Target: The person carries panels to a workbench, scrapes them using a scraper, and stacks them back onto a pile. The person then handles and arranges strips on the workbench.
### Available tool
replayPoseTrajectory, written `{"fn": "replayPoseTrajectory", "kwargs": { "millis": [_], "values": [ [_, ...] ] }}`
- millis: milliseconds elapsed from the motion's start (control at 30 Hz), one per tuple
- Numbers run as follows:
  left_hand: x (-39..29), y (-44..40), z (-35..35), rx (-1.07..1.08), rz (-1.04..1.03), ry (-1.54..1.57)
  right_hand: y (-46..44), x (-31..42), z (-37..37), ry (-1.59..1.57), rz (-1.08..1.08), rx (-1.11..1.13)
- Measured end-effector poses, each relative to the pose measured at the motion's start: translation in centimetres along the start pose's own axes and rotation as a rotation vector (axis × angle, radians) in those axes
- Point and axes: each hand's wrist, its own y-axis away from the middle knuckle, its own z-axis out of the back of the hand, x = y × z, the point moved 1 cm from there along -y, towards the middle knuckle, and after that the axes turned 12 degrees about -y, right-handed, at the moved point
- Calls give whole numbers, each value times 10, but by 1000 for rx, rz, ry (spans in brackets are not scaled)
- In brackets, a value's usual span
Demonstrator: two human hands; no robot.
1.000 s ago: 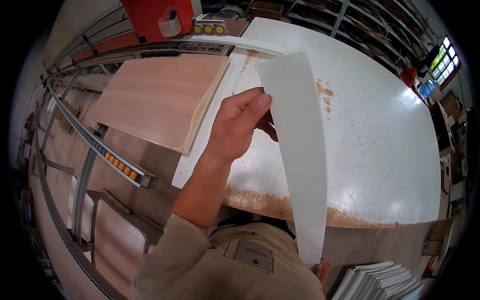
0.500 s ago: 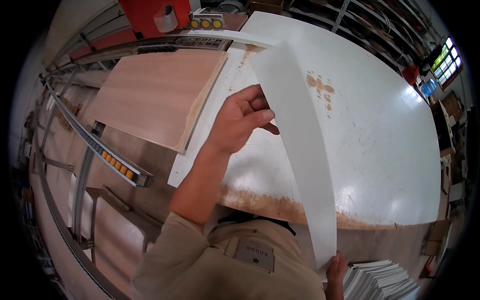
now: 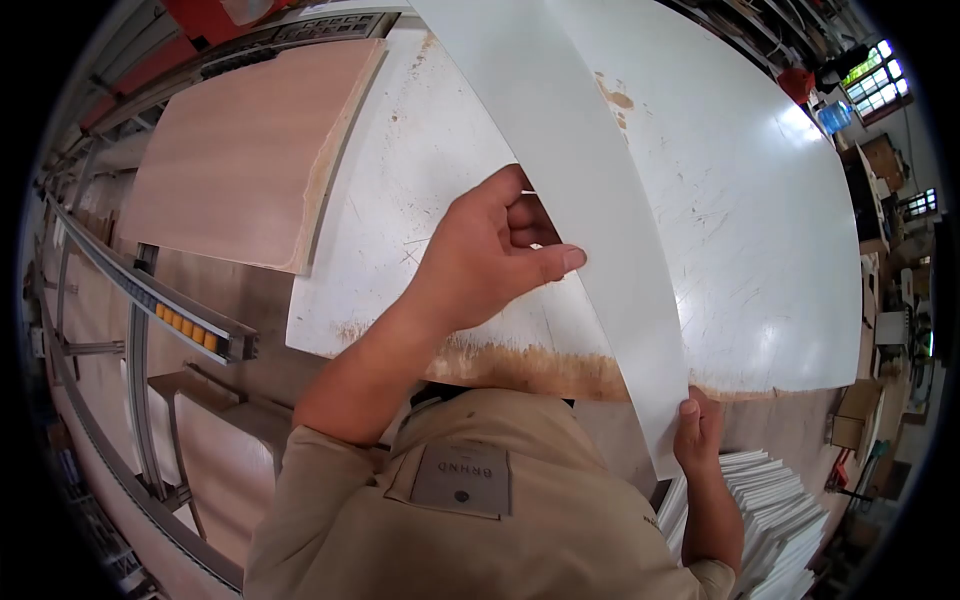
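Note:
A long white board (image 3: 590, 190) runs slantwise above the white worktable (image 3: 400, 180), from the top of the view down to the near edge. My left hand (image 3: 490, 245) is closed on its left edge, thumb on the upper face and the fingers partly hidden beneath. At the near end, my right hand (image 3: 698, 430) grips the right edge, its thumb along the side. The board's far end passes out of the top of the view. Brown worn patches mark the table's front edge.
A stack of white boards (image 3: 770, 510) stands on the floor at the right. Left of the table lies a large pinkish-brown panel (image 3: 250, 150). Metal rails with yellow rollers (image 3: 185, 325) run along the left side. A blue water bottle (image 3: 835, 118) stands far right.
The view has tilted and shifted. The board's near end has come up and farther forward in the view, with my right hand still on it. My left hand keeps its hold on the left edge.

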Motion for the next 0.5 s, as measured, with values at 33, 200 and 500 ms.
{"fn": "replayPoseTrajectory", "kwargs": {
  "millis": [33,200,500],
  "values": [
    [1,1,-4,30,47,28,-4,2,-1,-10,2,3],
    [9,-5,-7,65,66,103,-16,9,0,13,3,-9],
    [29,4,-39,178,132,55,-18,14,-1,37,-60,25]
  ]
}}
